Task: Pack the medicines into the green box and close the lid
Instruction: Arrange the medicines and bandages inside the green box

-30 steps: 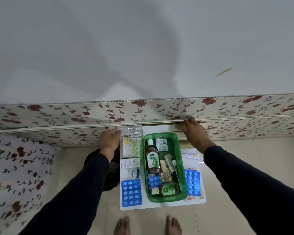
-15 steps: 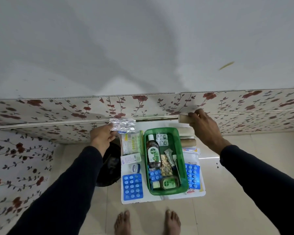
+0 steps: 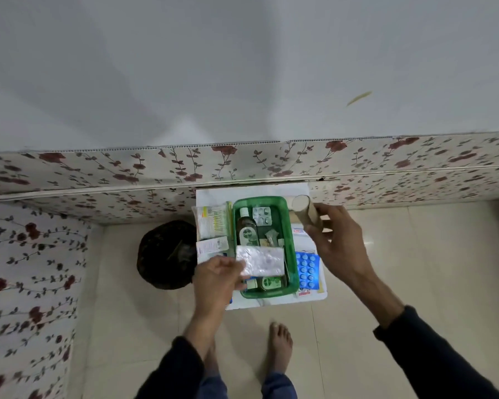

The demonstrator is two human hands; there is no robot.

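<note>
The open green box [image 3: 291, 234] stands on a white board [image 3: 213, 194] on the floor, holding a brown antiseptic bottle [image 3: 246, 230], a foil tablet strip [image 3: 262, 216] and other small packs. My left hand [image 3: 217, 279] holds a silvery blister pack [image 3: 261, 260] flat over the box's middle. My right hand [image 3: 339, 246] grips a beige bandage roll [image 3: 305, 210] just right of the box's far corner. Beside the box lie a green-white sachet [image 3: 212, 221], a white carton [image 3: 212, 246] and a blue blister sheet [image 3: 307, 269].
A dark round basket [image 3: 164, 254] sits on the tiled floor left of the board. Floral-covered panels [image 3: 98, 180] run along the back and left. My bare feet [image 3: 280, 347] stand just in front of the board.
My left hand has carried the silvery blister pack from the board's far left corner down over the box. My right hand lifted the bandage roll off the far edge and drew it nearer.
</note>
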